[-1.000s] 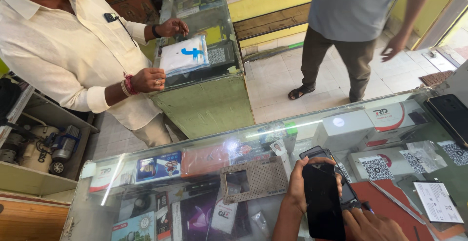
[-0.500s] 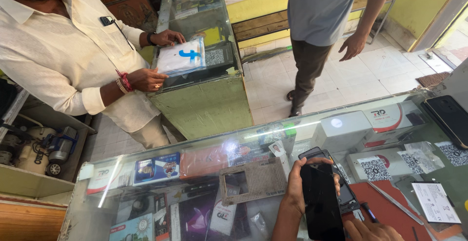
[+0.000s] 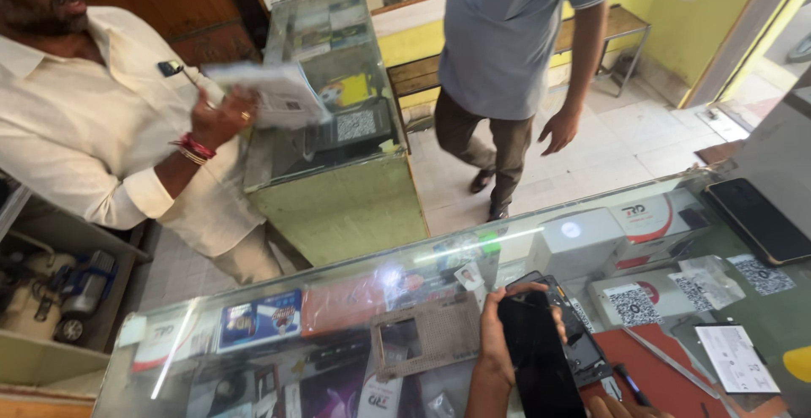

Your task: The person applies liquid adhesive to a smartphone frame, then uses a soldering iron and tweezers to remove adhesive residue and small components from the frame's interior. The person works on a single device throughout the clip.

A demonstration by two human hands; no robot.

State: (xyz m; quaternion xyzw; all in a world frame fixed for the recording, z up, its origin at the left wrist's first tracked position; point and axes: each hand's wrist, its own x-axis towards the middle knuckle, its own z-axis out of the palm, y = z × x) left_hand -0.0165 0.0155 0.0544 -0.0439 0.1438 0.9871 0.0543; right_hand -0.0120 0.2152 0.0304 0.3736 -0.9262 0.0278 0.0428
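While a black phone (image 3: 541, 359) is gripped by the left hand (image 3: 498, 346) above the glass worktop (image 3: 338, 342), inspection seems underway; the barely visible right hand (image 3: 621, 407) cannot be judged.

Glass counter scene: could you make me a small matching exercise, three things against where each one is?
Things:
1. black phone
2. white booklet
3. blue packet

Places:
A. raised in the hand of the person in the white shirt
B. under the counter glass
C. held in the left hand above the counter

Pairs: 1-C, 2-A, 3-B
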